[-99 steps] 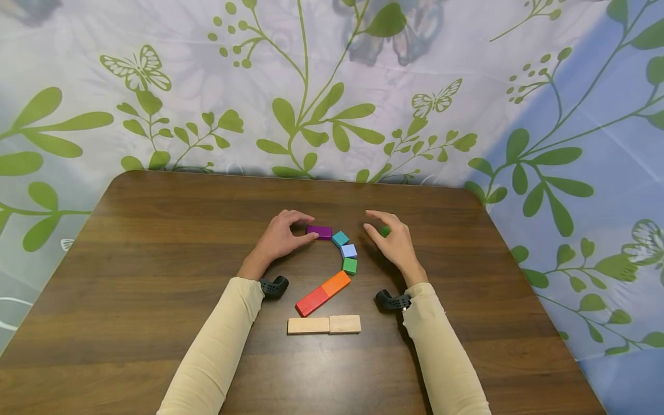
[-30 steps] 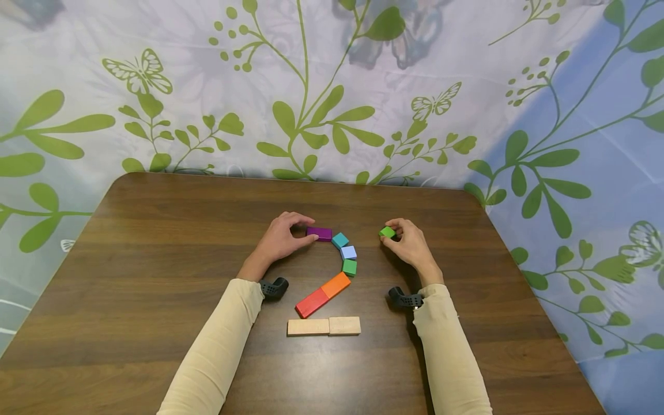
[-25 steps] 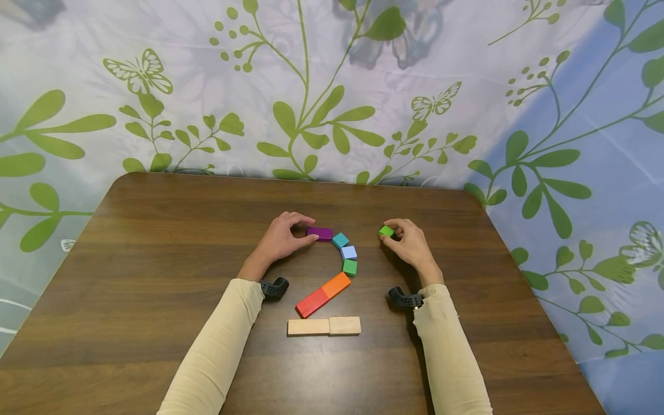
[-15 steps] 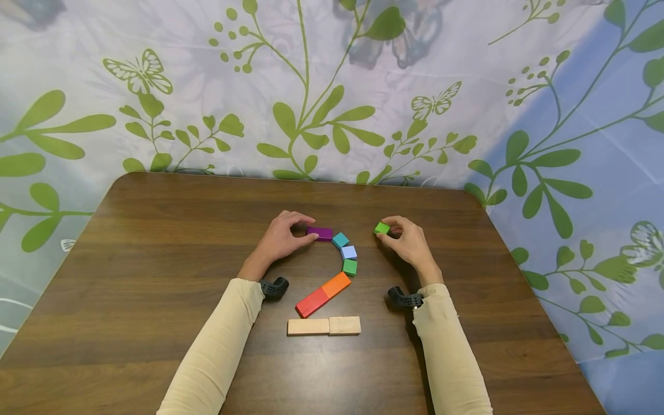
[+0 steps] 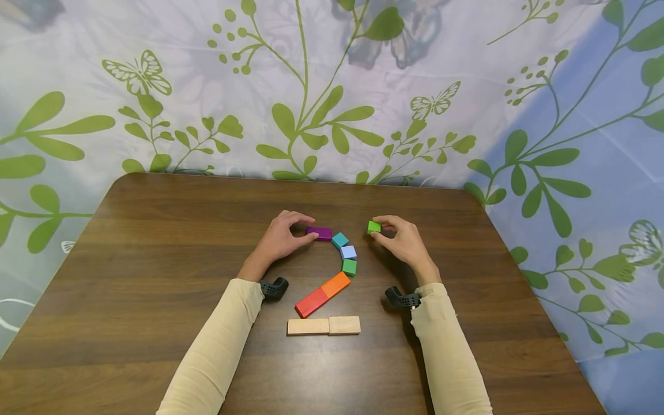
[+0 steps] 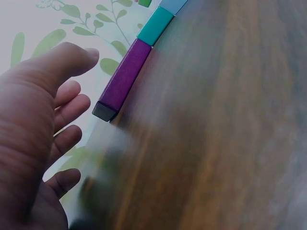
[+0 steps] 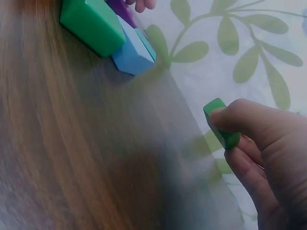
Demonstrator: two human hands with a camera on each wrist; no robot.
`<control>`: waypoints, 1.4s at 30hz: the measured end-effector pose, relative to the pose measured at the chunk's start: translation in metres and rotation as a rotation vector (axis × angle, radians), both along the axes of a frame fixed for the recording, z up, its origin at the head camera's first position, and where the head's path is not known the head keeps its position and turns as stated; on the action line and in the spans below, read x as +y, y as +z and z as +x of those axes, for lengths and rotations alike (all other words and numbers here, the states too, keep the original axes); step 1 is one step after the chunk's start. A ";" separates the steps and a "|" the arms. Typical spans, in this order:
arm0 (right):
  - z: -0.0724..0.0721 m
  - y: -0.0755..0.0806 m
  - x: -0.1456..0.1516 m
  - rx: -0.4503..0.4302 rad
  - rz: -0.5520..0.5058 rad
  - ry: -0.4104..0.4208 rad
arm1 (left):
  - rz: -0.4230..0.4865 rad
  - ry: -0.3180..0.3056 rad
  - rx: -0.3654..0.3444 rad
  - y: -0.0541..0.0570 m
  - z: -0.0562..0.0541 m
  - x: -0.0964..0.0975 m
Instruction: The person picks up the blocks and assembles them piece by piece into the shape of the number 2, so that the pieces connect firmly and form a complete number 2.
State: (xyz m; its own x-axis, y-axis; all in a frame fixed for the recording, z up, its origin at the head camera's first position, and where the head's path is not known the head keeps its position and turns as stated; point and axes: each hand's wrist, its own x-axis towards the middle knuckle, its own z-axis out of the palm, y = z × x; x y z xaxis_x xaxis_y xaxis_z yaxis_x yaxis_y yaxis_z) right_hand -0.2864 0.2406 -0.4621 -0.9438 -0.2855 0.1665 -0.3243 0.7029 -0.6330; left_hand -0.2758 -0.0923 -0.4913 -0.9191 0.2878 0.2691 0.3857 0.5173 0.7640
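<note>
My right hand pinches a bright green cube between thumb and fingers, right of the curved row of blocks. In the right wrist view the cube shows against the patterned cloth. My left hand is at the left end of the purple block, thumb and fingers spread. The left wrist view shows a gap between the thumb and that block. From the purple block the row runs through a teal cube, a light blue cube and a darker green cube.
An orange block and a red block lie end to end, slanting down-left from the green cube. Below them, two plain wooden blocks form a straight row. Patterned cloth hangs behind the brown table.
My right hand has taken hold of the bright green cube and, over the last second, carried it leftward toward the row. The left hand has stayed beside the purple block.
</note>
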 end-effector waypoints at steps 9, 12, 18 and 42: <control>0.003 0.007 -0.009 -0.002 -0.022 0.046 | 0.020 -0.001 -0.007 0.003 0.002 0.002; 0.003 0.009 -0.012 -0.007 -0.034 0.060 | 0.025 0.002 -0.006 0.005 0.003 0.002; 0.006 0.013 -0.018 -0.003 -0.051 0.091 | 0.035 -0.012 0.010 0.009 0.005 0.005; 0.019 0.030 -0.049 0.084 -0.101 0.246 | 0.054 -0.070 0.059 0.027 0.013 0.019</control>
State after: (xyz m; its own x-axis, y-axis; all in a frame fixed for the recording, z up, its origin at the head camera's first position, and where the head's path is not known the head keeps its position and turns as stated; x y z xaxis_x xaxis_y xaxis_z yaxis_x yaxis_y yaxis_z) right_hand -0.2672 0.1918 -0.4324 -0.8300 -0.4823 0.2803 -0.5315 0.5312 -0.6598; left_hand -0.2626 -0.0737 -0.4644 -0.8795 0.3343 0.3388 0.4643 0.4466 0.7648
